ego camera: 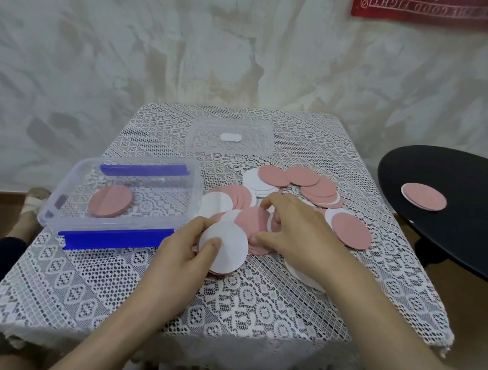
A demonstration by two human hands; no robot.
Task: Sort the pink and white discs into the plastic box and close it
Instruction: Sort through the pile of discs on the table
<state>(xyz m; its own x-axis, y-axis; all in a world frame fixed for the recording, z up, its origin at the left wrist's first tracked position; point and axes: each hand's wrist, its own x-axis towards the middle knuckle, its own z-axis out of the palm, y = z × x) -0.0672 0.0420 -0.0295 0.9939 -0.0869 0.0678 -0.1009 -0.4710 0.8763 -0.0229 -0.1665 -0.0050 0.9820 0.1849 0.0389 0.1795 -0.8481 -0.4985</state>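
A: Item one, nearest: left hand (186,248), fingers pinched on a white disc (227,245) with the thumb pressed on its face; a thin stack seemed to sit under it, count unclear.

B: Item two?

A: Right hand (294,229), just right of the first, fingers curled down into the pile (264,209). Whether it gripped a disc or only spread them could not be told; the fingertips were hidden.

B: Item three, the box?

A: Box (120,196), left of the pile, open, blue clips on its near and far sides, one pink stack (111,201) inside at its left end. Most discs lay loose on the table (114,291), pink and white mixed and overlapping.

B: Advice for the step?

A: Judged as gathering whites. Square the stack edges with both hands before lifting, keep the thumb on top, and set it beside the pink stack, not over it.

B: Farther back?

A: Lid (230,137), clear, at the far middle of the table, apart from the box. A stray disc (424,197), pink face up, lay on a black stool (464,243) to the right, well apart.

B: Unclear entries?

A: A white disc under the right forearm was partly covered. The stool was cut off at the right edge. Disc totals could not be counted.
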